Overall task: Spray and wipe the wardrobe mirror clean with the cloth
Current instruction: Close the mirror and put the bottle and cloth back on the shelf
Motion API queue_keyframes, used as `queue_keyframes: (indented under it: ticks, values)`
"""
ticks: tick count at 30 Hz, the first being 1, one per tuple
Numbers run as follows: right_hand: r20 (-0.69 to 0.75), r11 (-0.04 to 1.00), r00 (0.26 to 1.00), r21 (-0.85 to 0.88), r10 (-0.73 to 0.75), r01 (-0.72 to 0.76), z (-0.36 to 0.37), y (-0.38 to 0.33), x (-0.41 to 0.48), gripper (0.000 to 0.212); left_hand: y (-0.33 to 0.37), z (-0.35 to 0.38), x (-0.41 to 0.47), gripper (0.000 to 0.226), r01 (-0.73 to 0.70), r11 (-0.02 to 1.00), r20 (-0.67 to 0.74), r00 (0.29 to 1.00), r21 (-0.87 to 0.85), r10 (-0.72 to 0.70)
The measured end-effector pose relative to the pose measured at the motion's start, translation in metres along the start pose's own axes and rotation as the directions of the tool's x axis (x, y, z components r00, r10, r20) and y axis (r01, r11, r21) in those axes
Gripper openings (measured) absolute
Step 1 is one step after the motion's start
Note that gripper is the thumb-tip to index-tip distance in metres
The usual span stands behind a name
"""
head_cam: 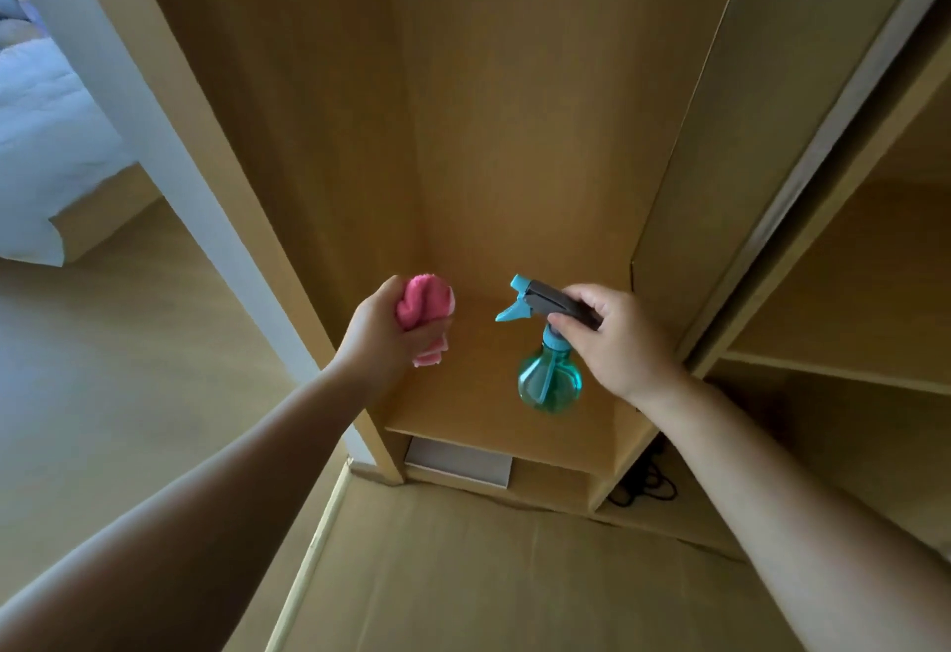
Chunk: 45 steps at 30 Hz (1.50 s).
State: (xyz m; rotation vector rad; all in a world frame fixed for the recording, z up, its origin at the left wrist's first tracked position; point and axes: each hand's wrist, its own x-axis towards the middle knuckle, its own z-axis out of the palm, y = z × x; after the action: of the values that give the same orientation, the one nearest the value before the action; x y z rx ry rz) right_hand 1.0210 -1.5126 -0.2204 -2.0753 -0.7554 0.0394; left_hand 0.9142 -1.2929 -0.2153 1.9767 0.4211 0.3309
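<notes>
My left hand (383,337) is closed around a bunched pink cloth (423,306), held in front of an open wooden wardrobe compartment (514,111). My right hand (612,337) grips the grey head of a teal spray bottle (548,378); the bottle hangs below my fingers with its nozzle pointing left toward the cloth. Both hands hover above the compartment's bottom shelf (494,425). A white upright strip (170,147) runs along the wardrobe's left side. I cannot tell which surface is the mirror.
Left of the strip I see a bed with white bedding (46,147) and pale floor (103,368). At the right are more wooden shelves (844,373) behind a sliding-door rail. A black cable (643,489) lies on the floor near the wardrobe base.
</notes>
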Motion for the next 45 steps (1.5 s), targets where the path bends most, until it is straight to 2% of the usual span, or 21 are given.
queue_keyframes:
  ticks: [4, 10, 16, 21, 24, 26, 29, 35, 41, 45]
  values:
    - [-0.060, 0.997, 0.996, -0.029, 0.071, -0.073, 0.040, 0.028, -0.010, 0.008, -0.055, 0.012, 0.031, 0.030, -0.028, 1.000, 0.134, 0.991, -0.012, 0.029]
    - [-0.108, 0.990, 0.986, -0.053, 0.127, -0.133, 0.125, 0.099, -0.038, 0.001, -0.175, 0.042, 0.048, 0.033, -0.042, 0.998, 0.233, 0.972, 0.051, 0.029]
    - [-0.130, 0.989, 0.984, -0.065, 0.121, -0.130, 0.223, 0.200, -0.085, 0.006, -0.315, 0.092, 0.023, 0.030, -0.102, 0.992, 0.234, 0.969, 0.080, 0.081]
    - [-0.104, 0.982, 0.977, -0.027, 0.184, -0.188, 0.309, 0.301, -0.135, 0.002, -0.444, 0.141, 0.005, 0.030, -0.070, 0.992, 0.283, 0.958, 0.107, 0.038]
    - [-0.053, 0.976, 0.976, -0.033, 0.212, -0.214, 0.357, 0.368, -0.160, 0.007, -0.516, 0.174, 0.000, 0.040, -0.065, 0.985, 0.289, 0.957, 0.162, 0.015]
    - [-0.027, 0.973, 0.974, -0.054, 0.224, -0.225, 0.385, 0.413, -0.169, 0.005, -0.561, 0.197, 0.002, 0.035, -0.053, 0.982, 0.309, 0.951, 0.181, -0.006]
    - [-0.061, 0.958, 0.962, -0.094, 0.265, -0.269, 0.417, 0.476, -0.173, 0.004, -0.616, 0.235, 0.010, 0.022, -0.034, 0.984, 0.291, 0.957, 0.173, -0.018]
    - [-0.192, 0.895, 0.895, -0.123, 0.402, -0.428, 0.445, 0.570, -0.161, 0.036, -0.675, 0.283, 0.037, 0.024, -0.066, 0.978, 0.246, 0.969, 0.198, 0.016]
    - [-0.258, 0.851, 0.857, -0.173, 0.447, -0.496, 0.439, 0.617, -0.122, 0.040, -0.695, 0.317, 0.074, 0.026, -0.075, 0.977, 0.172, 0.984, 0.201, 0.040]
    - [-0.240, 0.843, 0.849, -0.159, 0.471, -0.513, 0.435, 0.635, -0.109, 0.041, -0.702, 0.329, 0.079, 0.027, -0.064, 0.979, 0.169, 0.985, 0.193, 0.031]
